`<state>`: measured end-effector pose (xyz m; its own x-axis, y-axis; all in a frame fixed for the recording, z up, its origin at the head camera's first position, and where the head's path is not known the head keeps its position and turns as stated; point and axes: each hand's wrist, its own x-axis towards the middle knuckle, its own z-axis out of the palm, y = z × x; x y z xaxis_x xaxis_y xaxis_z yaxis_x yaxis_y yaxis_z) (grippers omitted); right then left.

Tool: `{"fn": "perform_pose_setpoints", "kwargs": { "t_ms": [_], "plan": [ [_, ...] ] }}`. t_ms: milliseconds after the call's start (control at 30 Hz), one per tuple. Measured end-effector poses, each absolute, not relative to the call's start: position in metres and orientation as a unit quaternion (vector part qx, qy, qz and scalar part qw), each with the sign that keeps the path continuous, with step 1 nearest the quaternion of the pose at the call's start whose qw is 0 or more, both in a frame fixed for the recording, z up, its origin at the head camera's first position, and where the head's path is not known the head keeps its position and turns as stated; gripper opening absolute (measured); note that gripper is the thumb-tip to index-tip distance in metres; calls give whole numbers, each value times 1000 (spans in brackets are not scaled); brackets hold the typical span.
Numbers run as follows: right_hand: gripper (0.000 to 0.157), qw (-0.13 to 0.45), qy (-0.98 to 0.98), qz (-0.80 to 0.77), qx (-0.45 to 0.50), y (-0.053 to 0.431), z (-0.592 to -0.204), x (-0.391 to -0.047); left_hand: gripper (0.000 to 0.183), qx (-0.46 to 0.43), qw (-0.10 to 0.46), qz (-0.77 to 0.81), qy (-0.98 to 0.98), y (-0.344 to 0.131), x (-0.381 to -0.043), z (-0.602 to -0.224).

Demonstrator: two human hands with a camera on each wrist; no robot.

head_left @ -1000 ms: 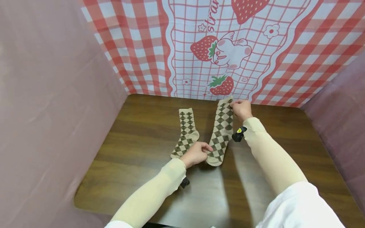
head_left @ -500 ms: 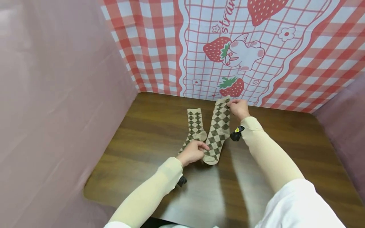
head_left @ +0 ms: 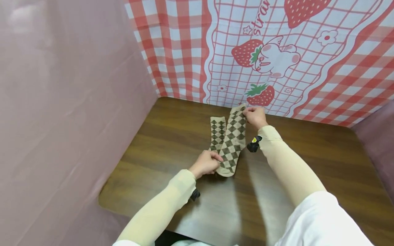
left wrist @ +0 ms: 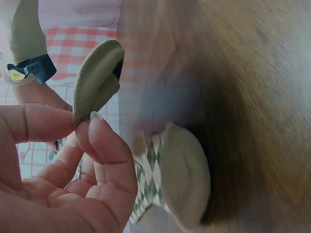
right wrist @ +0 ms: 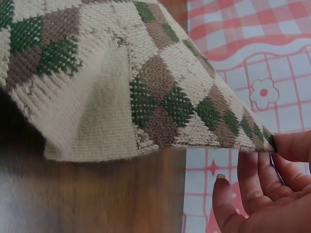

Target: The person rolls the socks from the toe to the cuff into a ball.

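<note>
A diamond-patterned sock (head_left: 233, 136), beige with brown and green, is stretched between my two hands above the table. At its toe, my left hand (head_left: 205, 163) pinches the edge between thumb and fingers; the left wrist view shows the plain beige toe (left wrist: 97, 80) standing up from the pinch. My right hand (head_left: 256, 117) pinches the edge near the cuff. A matching second sock (head_left: 218, 130) lies flat on the table just left of the held one. Its lower part is hidden in the head view, but its plain heel (left wrist: 185, 177) shows in the left wrist view.
The brown wooden table (head_left: 144, 160) carries both socks. A red-and-white strawberry cloth (head_left: 184, 51) hangs at the table's back edge. Pink fabric (head_left: 67, 85) walls off the left side, and more fabric stands at the far right.
Both hands have carried the held sock leftward, closing the gap to the sock on the table and partly covering it. The head view has also shifted left.
</note>
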<state>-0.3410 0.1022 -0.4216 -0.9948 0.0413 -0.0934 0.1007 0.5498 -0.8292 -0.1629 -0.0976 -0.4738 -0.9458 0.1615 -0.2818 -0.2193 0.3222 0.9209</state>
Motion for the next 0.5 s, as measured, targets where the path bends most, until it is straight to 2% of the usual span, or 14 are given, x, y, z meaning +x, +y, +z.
{"fn": "perform_pose_setpoints", "kwargs": {
  "t_ms": [500],
  "plan": [
    [24, 57, 864, -499, 24, 65, -446, -348, 31, -40, 149, 572, 806, -126, -157, -480]
  ]
}}
